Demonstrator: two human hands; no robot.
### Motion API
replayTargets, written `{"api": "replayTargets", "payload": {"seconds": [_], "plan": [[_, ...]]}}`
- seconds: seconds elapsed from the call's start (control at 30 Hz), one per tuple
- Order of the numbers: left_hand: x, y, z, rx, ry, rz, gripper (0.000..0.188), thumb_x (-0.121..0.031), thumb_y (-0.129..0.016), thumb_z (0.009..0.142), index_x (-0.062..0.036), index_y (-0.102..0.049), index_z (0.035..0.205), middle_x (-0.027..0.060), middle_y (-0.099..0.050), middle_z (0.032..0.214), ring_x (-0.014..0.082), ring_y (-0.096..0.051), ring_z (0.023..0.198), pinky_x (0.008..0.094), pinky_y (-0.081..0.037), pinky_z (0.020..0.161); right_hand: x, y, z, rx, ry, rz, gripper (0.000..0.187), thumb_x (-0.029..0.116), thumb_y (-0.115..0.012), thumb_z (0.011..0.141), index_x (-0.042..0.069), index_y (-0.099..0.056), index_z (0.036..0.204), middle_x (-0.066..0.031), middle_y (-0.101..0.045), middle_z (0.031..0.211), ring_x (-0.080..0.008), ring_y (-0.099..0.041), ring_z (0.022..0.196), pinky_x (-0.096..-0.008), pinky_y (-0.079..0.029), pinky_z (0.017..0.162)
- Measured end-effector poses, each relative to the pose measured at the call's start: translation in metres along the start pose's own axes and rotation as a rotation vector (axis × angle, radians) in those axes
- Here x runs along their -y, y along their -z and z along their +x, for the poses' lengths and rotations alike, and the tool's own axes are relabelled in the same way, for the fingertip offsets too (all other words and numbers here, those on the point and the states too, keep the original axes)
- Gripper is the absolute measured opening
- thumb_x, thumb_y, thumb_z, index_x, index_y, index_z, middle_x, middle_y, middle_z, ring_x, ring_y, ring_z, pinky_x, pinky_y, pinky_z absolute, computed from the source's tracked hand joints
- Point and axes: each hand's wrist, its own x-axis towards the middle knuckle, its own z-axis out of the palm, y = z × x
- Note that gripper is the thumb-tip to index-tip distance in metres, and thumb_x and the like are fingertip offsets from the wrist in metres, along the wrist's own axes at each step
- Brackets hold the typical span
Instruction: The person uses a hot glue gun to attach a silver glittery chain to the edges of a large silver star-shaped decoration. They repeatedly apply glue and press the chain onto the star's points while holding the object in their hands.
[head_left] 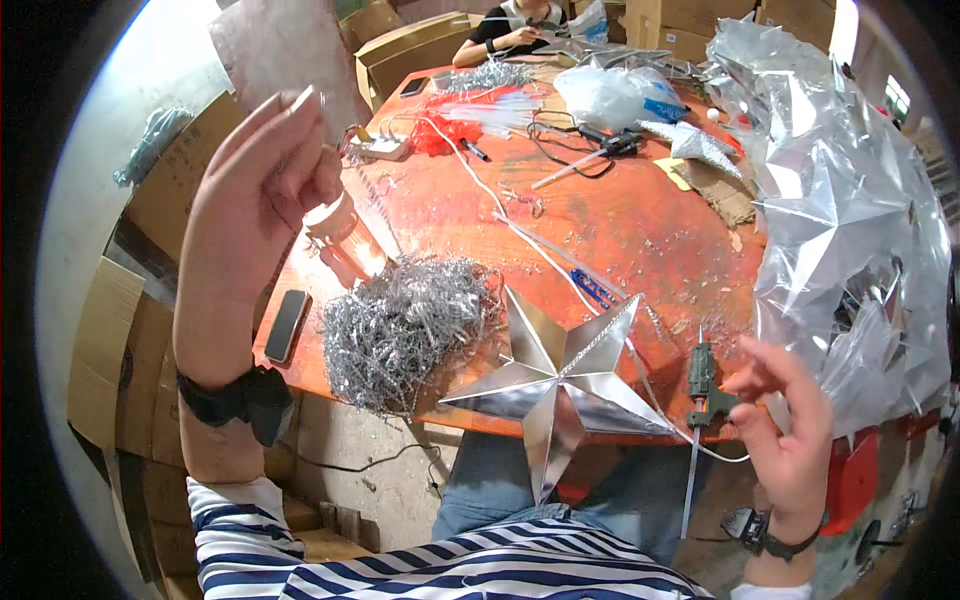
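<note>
My left hand (262, 190) is raised at the left, its fingers pressed together; whatever is in them is hidden. Behind it a clear plastic bottle or cup (350, 240) stands on the table beside a heap of silver tinsel (405, 325). At the table's near edge sits a shiny silver five-pointed star (545, 385), with a thin sparkling strand along its upper right ridge. My right hand (790, 420) is open, thumb and forefinger apart, next to the handle of a green glue gun (702, 375). A glue stick (690, 490) juts from the gun past the table edge.
The orange-red table (620, 215) carries a phone (288, 326), a white cable (490, 195) and another glue gun (622, 145). Plastic-wrapped silver stars (830, 210) pile up at the right. A person (515, 35) sits across the far end. Cartons (145, 360) stand at the left.
</note>
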Motion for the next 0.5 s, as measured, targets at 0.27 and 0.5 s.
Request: {"api": "replayTargets", "payload": {"seconds": [0.27, 0.5], "plan": [[-0.040, -0.108, -0.020, 0.225, 0.009, -0.053, 0.021, -0.020, -0.049, 0.102, 0.0002, -0.050, 0.108, -0.0045, -0.036, 0.051, 0.0053, -0.037, 0.038, 0.0201, -0.033, 0.031, 0.051, -0.046, 0.070, 0.233, 0.150, 0.912, 0.071, 0.038, -0.067, 0.092, -0.001, -0.038, 0.143, -0.0137, -0.054, 0.132, -0.0224, -0.046, 0.131, -0.0344, -0.035, 0.107], [-0.041, -0.103, -0.019, 0.038, 0.047, -0.086, 0.026, -0.019, -0.046, 0.104, 0.0008, -0.052, 0.119, -0.0054, -0.035, 0.055, 0.0050, -0.034, 0.040, 0.0204, -0.031, 0.036, 0.041, -0.067, 0.067, 0.689, -0.143, 1.091, 0.030, 0.022, -0.055, 0.101, -0.001, -0.056, 0.122, -0.0075, -0.062, 0.114, -0.0147, -0.057, 0.111, -0.0304, -0.043, 0.096]]}}
